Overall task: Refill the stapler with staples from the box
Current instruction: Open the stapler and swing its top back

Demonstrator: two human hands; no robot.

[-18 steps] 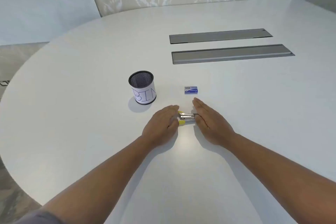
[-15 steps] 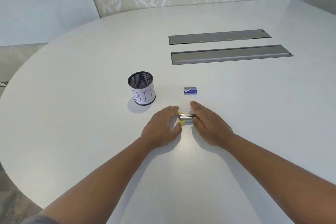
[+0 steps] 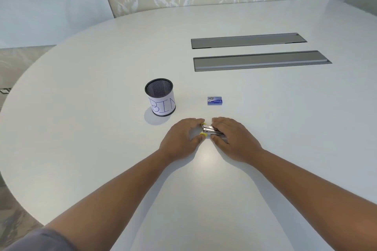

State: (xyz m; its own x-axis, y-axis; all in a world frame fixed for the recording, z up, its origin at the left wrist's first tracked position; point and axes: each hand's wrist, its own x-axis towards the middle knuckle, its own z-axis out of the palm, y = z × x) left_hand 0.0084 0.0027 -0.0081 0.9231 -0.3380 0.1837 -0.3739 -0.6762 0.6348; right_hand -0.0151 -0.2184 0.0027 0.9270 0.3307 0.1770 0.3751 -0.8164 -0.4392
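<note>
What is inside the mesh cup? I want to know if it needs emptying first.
Only dark mesh wall shows inside the cup, with no object above its rim. The bottom is hidden by the near wall and the paper label, so small items there cannot be ruled out.

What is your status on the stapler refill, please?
Left hand and right hand both grip stapler. Staple box untouched, beyond. Nothing in the way.

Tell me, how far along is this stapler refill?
Barely started. Nothing looks done: the staple box lies closed on the table, apart from both hands. In hand: the left hand and the right hand both grip the stapler, seemingly to open it. Left to do: open it, take staples from the box, load them and close it.
</note>
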